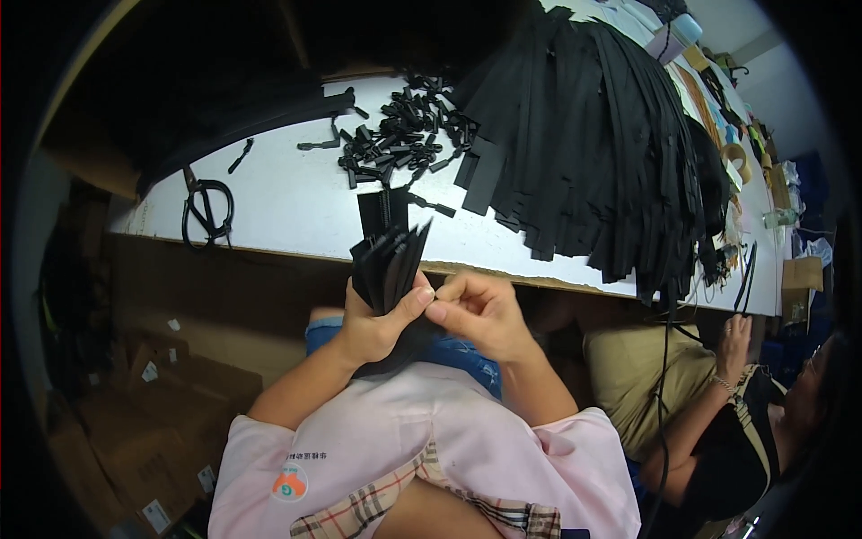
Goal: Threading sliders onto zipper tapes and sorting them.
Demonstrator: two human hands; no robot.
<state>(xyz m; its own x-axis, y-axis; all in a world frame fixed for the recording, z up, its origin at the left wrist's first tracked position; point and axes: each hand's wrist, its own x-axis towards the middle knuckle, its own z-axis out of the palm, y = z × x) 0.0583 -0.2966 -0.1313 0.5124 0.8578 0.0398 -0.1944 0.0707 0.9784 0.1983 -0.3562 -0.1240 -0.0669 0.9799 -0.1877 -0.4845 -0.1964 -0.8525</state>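
My left hand (370, 331) is wrapped round a bundle of black zipper tape strips (391, 262), their ends fanned upward in front of the table edge. One strip with a line of zipper teeth (384, 212) reaches up onto the white table. Close beside the left thumb, my right hand (483, 316) is pinched shut; whatever lies between its fingertips is too small to make out. Beyond the bundle lies a heap of small black zipper pulls (404, 135), with one loose pull (431, 205) nearest the strips.
A broad pile of black strips (584, 144) covers the table's right side and overhangs its edge. Black-handled scissors (208, 214) lie at left on the white table (278, 175). Cardboard boxes (153, 422) stand lower left. Another person's hand (734, 346) is at the right.
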